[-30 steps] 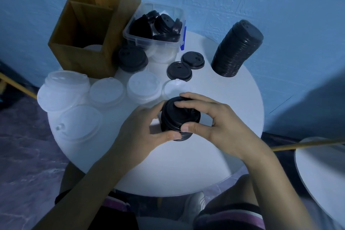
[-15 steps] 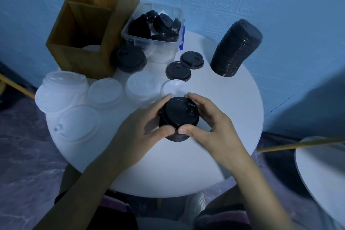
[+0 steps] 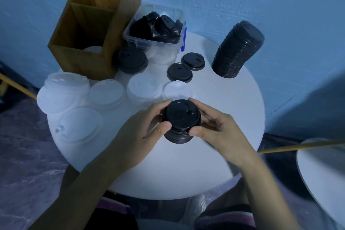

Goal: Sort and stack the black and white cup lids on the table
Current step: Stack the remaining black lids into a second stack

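Three stacks of black lids are counted: a tall stack [image 3: 239, 48], a short stack [image 3: 133, 60] and a held stack [image 3: 180, 123]. Two single black lids [image 3: 179, 72] [image 3: 193, 61] are seen apart from them. Five white lid piles [image 3: 63, 93] [image 3: 107, 93] [image 3: 143, 88] [image 3: 177, 89] [image 3: 79, 125] are counted. One clear bin [image 3: 138, 41] is seen; the loose black lids [image 3: 164, 24] inside cannot be numbered exactly — at least four are made out. One wooden box [image 3: 82, 61] with two compartments is counted, along with two round tables [image 3: 214, 155] [image 3: 321, 170] and two hands — a left hand [image 3: 138, 129] and a right hand [image 3: 222, 130].

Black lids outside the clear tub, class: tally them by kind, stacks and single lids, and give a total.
Stacks: 3, one gripped by the left hand and right hand
Single lids: 2
Total: 5
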Demonstrator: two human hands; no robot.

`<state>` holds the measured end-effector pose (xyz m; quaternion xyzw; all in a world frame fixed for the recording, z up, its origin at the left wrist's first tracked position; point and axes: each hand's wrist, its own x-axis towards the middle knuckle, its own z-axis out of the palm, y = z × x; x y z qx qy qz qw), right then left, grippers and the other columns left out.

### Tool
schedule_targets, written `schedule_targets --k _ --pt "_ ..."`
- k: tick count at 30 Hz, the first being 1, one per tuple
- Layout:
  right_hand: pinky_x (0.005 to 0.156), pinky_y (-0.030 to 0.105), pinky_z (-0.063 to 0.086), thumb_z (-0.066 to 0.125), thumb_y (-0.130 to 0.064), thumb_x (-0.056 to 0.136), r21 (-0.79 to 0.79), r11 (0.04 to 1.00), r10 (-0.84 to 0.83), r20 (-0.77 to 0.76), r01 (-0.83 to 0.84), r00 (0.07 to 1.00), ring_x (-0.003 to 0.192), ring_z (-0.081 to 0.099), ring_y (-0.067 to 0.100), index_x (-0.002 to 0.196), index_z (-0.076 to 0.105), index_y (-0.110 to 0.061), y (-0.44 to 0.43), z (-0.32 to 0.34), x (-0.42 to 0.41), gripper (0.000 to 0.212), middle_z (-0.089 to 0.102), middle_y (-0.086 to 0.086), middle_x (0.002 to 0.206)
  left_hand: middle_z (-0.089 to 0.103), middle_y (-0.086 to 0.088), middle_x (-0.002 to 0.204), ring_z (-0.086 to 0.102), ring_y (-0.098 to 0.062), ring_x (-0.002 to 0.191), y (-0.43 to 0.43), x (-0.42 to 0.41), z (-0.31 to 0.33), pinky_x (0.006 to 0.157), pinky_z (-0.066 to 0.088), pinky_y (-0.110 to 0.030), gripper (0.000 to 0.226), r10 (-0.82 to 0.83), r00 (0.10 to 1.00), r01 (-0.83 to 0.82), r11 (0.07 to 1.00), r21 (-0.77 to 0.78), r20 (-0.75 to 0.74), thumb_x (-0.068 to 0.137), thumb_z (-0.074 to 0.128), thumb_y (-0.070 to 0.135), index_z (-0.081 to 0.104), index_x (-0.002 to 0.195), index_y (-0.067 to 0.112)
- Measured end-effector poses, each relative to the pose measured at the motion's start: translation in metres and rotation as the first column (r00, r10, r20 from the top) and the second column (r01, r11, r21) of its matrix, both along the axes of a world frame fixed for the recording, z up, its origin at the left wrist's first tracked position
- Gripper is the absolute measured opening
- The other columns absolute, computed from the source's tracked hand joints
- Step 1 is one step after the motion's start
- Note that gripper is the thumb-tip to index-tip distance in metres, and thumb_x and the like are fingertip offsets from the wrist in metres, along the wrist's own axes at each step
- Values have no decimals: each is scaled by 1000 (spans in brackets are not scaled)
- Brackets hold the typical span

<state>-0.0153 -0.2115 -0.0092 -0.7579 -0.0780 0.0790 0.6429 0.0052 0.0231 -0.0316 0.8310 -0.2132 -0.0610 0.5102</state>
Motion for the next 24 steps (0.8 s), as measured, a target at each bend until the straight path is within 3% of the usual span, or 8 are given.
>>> schedule_targets --k 3,5,10,13,16,19,21,24 --pt "97 19 50 75 -7 78 40 999 -24 9 24 1000 123 65 8 140 54 -19 8 -5 0 66 72 -10 127 62 22 133 54 2 126 -1 -4 0 96 35 -4 68 40 998 -42 998 52 43 85 60 53 45 149 33" --pt "100 23 51 76 -4 81 41 999 6 -3 -5 1000 126 63 10 141 54 -17 12 -4 1 65 70 -7 130 61 25 130 53 3 124 -2 -5 1 92 34 -1 71 80 996 -81 996 33 39 80 63 55 46 146 36" --pt "113 34 46 70 -18 91 -36 992 124 -23 -125 992 131 60 12 140 59 -15 -5 13 21 50 68 -5 135 61 28 126 58 -2 120 0 -7 4 96 50 -20 66 112 993 -112 994 -7 42 77 63 57 48 141 49" --pt "111 42 48 69 -27 97 -133 981 -125 126 141 984 122 66 11 128 70 -23 -12 10 57 32 73 -10 123 62 24 127 58 -3 120 1 -7 4 99 50 -28 67 148 989 -148 989 6 12 73 65 60 47 138 56" --pt "108 39 49 61 -19 100 -384 878 -164 322 287 932 117 66 6 130 70 -25 -7 0 100 32 71 -12 127 60 26 127 57 -2 121 1 -8 3 98 48 -23 67 148 989 -148 989 27 16 74 64 62 46 138 56" --pt "105 42 47 54 -2 98 -672 697 60 403 251 913 128 58 31 135 66 -18 -2 -7 130 43 63 0 142 62 23 127 57 -2 121 2 -8 3 94 48 -14 67 154 988 -154 988 17 17 74 64 60 47 138 53" --pt "104 41 46 53 1 95 -741 618 90 398 262 913 127 55 38 131 69 -15 -2 -6 132 42 59 7 144 64 20 127 58 -4 121 4 -9 4 95 48 -15 67 148 989 -148 989 9 13 73 65 58 48 138 51" --pt "83 31 44 53 0 92 -710 637 31 415 302 909 106 62 32 111 74 -13 -14 -4 113 31 67 1 125 66 14 127 61 -12 122 6 -10 4 99 52 -35 67 116 993 -116 993 0 -3 74 68 54 50 138 45"
